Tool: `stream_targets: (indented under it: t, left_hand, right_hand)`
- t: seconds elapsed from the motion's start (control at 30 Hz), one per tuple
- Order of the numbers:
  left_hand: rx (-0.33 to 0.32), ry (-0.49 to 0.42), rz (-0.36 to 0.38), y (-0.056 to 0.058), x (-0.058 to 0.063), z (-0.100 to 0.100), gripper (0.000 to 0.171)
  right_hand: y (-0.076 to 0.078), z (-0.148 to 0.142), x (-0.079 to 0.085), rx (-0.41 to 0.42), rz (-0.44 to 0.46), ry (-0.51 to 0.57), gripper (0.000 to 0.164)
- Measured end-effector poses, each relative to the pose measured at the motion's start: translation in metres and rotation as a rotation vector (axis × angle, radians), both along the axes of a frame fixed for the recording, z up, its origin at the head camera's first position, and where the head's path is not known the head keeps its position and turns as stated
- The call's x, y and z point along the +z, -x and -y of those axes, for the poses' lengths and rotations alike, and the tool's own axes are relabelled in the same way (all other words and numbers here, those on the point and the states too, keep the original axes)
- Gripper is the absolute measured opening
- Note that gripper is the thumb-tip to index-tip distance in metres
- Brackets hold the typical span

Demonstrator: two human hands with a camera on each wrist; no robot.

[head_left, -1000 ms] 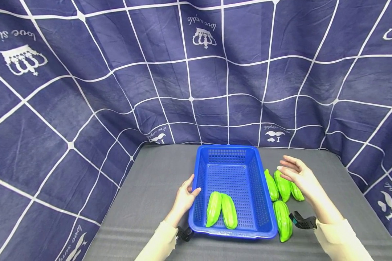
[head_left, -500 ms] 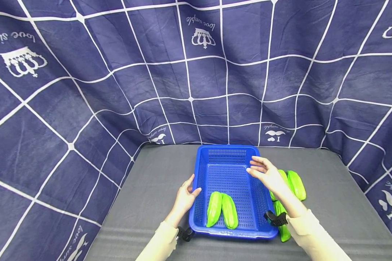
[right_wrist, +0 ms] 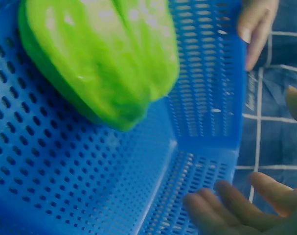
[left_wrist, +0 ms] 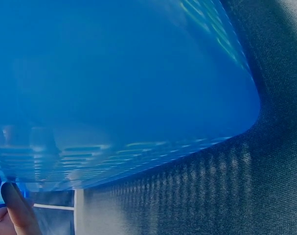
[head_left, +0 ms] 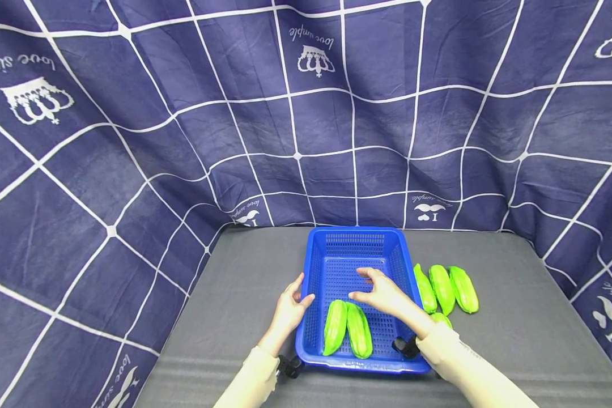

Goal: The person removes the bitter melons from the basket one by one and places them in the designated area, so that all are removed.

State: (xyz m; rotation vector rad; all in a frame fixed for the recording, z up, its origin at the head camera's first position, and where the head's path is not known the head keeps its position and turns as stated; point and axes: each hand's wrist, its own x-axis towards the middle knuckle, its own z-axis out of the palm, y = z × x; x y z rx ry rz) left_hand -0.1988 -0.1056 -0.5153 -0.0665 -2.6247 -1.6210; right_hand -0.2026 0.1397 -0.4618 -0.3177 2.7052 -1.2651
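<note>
A blue plastic basket [head_left: 357,365] with slotted walls stands on the grey table. Two long, bright green, ridged vegetables [head_left: 335,327] lie side by side in its near left part; the right wrist view shows these vegetables [right_wrist: 104,63] close up. At the basket's left rim, my left hand [head_left: 288,309] holds on with the thumb over the edge and the fingers outside. My right hand [head_left: 382,292] hovers over the basket, just beyond and right of the two vegetables. Thumb and fingers are spread apart and hold nothing.
To the right of the basket lie several more green vegetables [head_left: 441,289], one partly hidden by my right forearm. A dark blue curtain [head_left: 357,124] with white grid lines encloses the table's back and sides.
My right hand has moved left from above the vegetables on the right, across the rim, and lowered over the basket. The left hand and the basket have stayed put.
</note>
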Motion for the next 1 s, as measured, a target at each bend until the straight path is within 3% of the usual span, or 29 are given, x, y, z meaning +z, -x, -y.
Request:
stream_targets:
  t: [0.37, 0.57, 1.0]
  left_hand:
    - [0.006, -0.005, 0.012, 0.0, 0.0, 0.0, 0.06]
    - [0.011, 0.003, 0.007, 0.0, 0.0, 0.0, 0.06]
    - [-0.004, 0.003, -0.016, 0.0, -0.002, 0.001, 0.061]
  right_hand:
    - [-0.006, 0.01, -0.015, 0.183, 0.171, -0.308, 0.084]
    - [-0.007, 0.014, -0.021, 0.202, 0.226, -0.382, 0.084]
    - [-0.008, 0.019, -0.027, 0.191, 0.206, -0.421, 0.07]
